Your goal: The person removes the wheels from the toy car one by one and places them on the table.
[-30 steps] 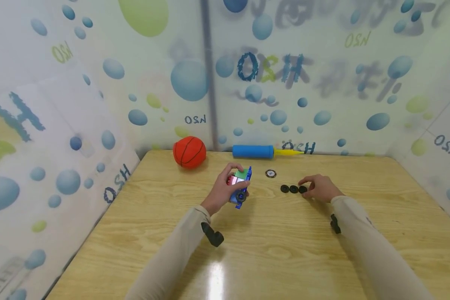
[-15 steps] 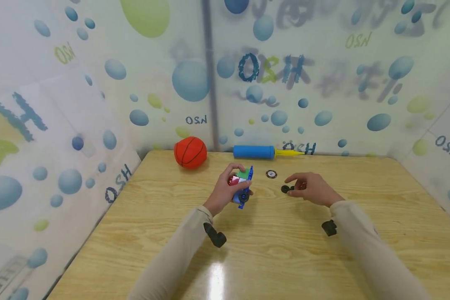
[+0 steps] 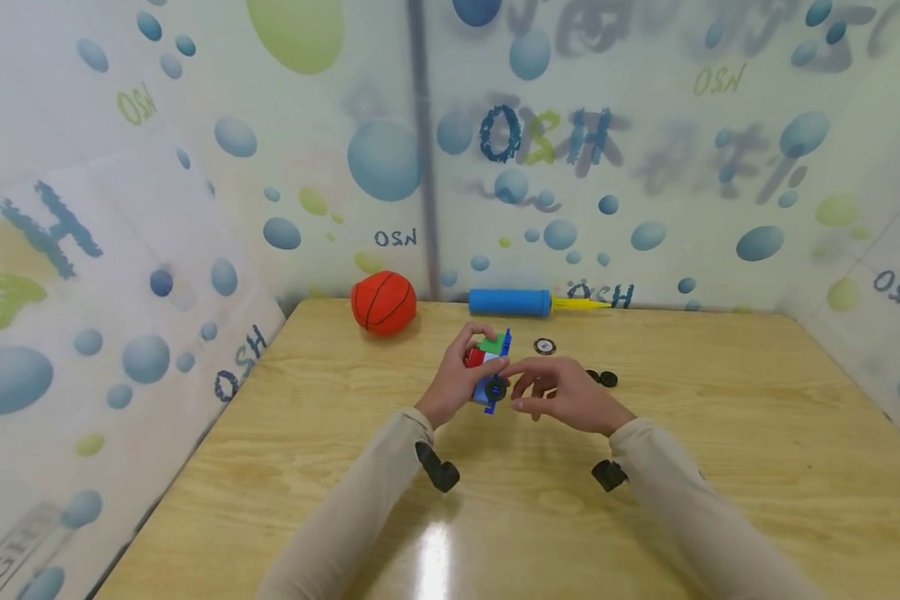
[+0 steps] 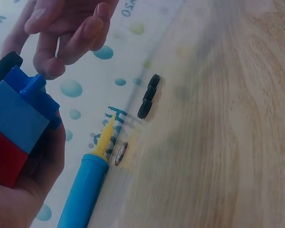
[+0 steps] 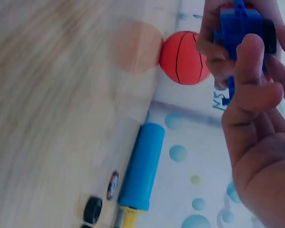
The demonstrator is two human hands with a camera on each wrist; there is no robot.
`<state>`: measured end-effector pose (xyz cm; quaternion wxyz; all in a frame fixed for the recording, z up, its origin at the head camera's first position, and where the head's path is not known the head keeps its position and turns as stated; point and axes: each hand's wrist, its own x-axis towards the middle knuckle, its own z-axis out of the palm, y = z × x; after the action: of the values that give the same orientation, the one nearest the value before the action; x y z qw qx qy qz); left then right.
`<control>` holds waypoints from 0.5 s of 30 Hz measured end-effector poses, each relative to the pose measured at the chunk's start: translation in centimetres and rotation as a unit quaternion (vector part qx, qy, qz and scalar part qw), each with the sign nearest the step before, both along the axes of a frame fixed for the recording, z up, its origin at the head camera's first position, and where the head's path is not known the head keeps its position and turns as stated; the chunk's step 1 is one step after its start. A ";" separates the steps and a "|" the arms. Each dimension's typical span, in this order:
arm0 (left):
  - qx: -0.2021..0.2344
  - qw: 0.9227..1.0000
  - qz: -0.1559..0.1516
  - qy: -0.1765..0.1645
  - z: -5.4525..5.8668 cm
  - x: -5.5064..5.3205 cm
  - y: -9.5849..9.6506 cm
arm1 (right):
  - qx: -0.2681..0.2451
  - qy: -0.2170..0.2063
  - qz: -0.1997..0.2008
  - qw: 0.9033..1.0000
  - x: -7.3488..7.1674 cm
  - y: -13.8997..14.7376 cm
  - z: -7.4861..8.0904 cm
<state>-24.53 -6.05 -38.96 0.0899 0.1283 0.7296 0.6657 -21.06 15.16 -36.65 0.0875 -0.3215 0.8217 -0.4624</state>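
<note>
My left hand (image 3: 450, 385) grips a toy block car (image 4: 20, 114) with red, green and light blue bricks on a darker blue base. A black wheel (image 3: 496, 388) sits on the car's near side. My right hand (image 3: 573, 398) is close beside the car's right side, fingers loosely bent and nothing held in them; in the head view its index fingertip comes right up to the car. Three loose black wheels (image 4: 149, 93) lie in a row on the table, partly covered by the right hand in the head view.
A round chip (image 3: 545, 346) lies flat behind the right hand. Along the table's back edge are a blue hand pump (image 3: 508, 302) with a yellow nozzle and a red ball (image 3: 384, 303) with black lines. Patterned walls surround the wooden table (image 3: 525, 517).
My right hand has left the row of wheels and moved left to the car. The wheels remain on the table. My left hand keeps its grip on the car, nearly still.
</note>
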 end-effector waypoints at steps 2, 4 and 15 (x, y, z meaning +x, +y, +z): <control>-0.001 1.000 0.000 0.003 -0.1 -0.1 0.1 | -0.011 -0.009 0.001 1.000 0.0 -0.4 -0.3; 0.001 1.000 -0.001 0.005 -0.1 -0.1 0.2 | -0.023 -0.018 -0.003 1.000 0.1 -0.7 -0.5; 0.021 0.999 -0.001 0.029 -0.5 -0.2 0.3 | -0.041 -0.028 -0.020 0.999 0.3 -3.0 -1.4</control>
<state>-24.76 -5.75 -39.49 0.0664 0.1502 0.7178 0.6767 -20.71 12.14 -38.07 0.0879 -0.2952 0.8055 -0.5062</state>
